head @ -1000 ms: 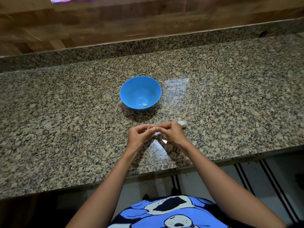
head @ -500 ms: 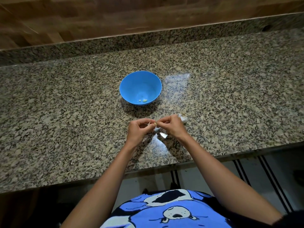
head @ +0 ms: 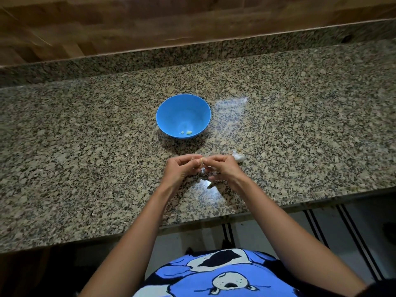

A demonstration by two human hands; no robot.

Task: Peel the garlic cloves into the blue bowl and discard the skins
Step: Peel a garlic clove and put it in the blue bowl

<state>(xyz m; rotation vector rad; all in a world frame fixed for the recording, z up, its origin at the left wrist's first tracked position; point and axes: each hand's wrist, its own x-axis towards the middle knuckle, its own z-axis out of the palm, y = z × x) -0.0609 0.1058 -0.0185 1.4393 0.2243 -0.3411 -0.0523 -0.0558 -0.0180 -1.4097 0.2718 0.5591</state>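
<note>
A blue bowl stands on the granite counter with two small pale peeled cloves at its bottom. In front of it my left hand and my right hand meet, fingertips pinching a small garlic clove between them. Bits of white skin lie on the counter under my hands. The rest of the garlic bulb sits just right of my right hand.
A raised granite backsplash and wooden wall run along the far side. The counter's front edge lies close to my body, with a striped floor below at the right.
Both hands have stayed together on the clove, working it slightly. The view has shifted a little; bowl and bulb have not moved.
</note>
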